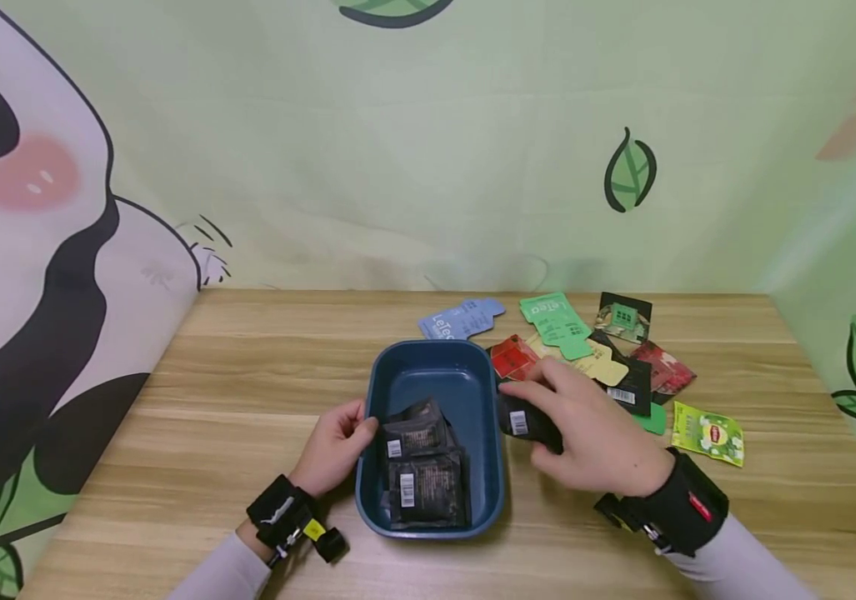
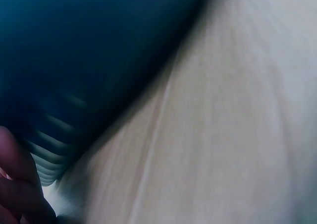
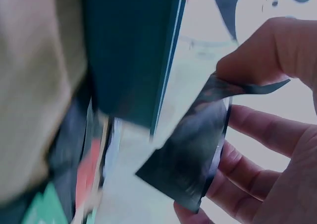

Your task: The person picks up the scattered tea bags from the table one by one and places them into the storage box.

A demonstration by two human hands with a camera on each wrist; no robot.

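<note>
Two or more black sachets are lying overlapped in the tray. Left hand is gripping the tray's left rim, thumb on top, while the right hand is pinching one more sachet between thumb and fingers just off its right side. A blue card is sitting behind the tray, a messy pile is spreading behind-right, and a yellow-green packet is lying farther right.
</note>
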